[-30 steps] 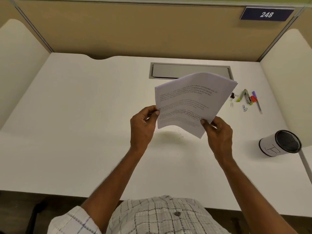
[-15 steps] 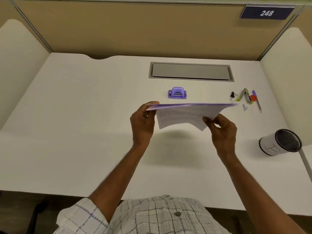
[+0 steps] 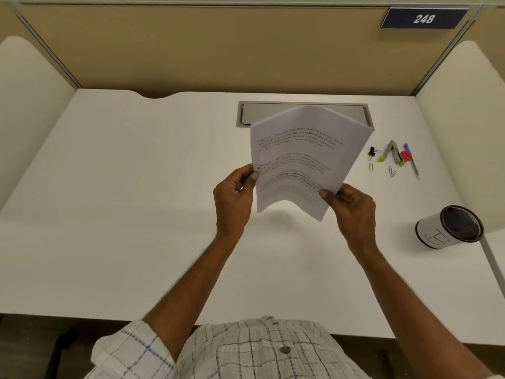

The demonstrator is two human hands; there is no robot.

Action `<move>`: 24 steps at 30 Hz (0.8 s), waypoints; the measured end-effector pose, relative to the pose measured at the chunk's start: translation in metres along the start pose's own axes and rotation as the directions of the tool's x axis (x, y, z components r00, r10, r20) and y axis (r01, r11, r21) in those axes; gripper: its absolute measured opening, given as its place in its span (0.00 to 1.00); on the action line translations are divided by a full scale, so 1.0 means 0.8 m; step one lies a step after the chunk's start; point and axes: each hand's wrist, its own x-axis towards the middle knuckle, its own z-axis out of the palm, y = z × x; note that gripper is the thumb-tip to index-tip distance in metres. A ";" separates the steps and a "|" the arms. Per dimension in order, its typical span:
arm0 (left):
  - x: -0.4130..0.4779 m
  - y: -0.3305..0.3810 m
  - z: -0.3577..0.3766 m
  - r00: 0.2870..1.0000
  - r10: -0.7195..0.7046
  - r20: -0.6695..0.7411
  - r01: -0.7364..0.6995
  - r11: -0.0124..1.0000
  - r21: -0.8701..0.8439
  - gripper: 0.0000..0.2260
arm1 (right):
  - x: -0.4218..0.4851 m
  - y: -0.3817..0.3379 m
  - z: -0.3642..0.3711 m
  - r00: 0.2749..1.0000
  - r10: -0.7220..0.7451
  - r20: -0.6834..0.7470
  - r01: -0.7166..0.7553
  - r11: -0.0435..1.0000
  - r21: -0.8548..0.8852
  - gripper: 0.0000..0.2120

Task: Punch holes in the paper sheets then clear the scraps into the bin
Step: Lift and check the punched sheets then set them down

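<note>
I hold a small stack of printed paper sheets (image 3: 303,157) upright above the middle of the white desk (image 3: 123,214), tilted so the text faces me. My left hand (image 3: 233,198) pinches the stack's lower left edge. My right hand (image 3: 352,209) pinches its lower right corner. The sheets bow slightly between the two grips. The small bin (image 3: 449,227), a white-wrapped mesh cup marked with a letter, stands at the right side of the desk. The purple hole punch is hidden behind the raised sheets.
A grey cable hatch (image 3: 273,112) is set in the desk behind the sheets. To the right lie a black binder clip (image 3: 372,152), paper clips (image 3: 392,171), a stapler (image 3: 395,154) and pens (image 3: 411,162). Partition walls enclose the desk on three sides.
Half a second ago the sheets were tipped flat and edge-on, showing the purple punch behind them. Now they are raised upright again and cover the punch. Both hands kept their grip.
</note>
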 end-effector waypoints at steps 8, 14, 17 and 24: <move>0.011 -0.004 -0.011 0.995 -0.085 -0.045 0.081 0.993 -0.089 0.09 | 0.007 0.001 -0.002 0.999 0.031 0.017 -0.032 0.995 0.093 0.06; 0.023 -0.002 -0.015 0.997 -0.078 -0.003 0.078 0.997 -0.019 0.09 | 0.015 -0.003 -0.004 0.990 0.099 0.099 -0.117 0.972 0.205 0.10; 0.029 -0.007 -0.019 0.995 -0.100 0.030 0.101 0.994 -0.034 0.09 | 0.017 -0.002 -0.003 0.984 0.127 0.129 -0.154 0.960 0.232 0.10; 0.044 -0.025 -0.045 0.976 -0.208 0.063 0.209 0.978 -0.013 0.11 | 0.017 0.005 0.023 0.958 0.201 0.203 -0.244 0.946 0.215 0.12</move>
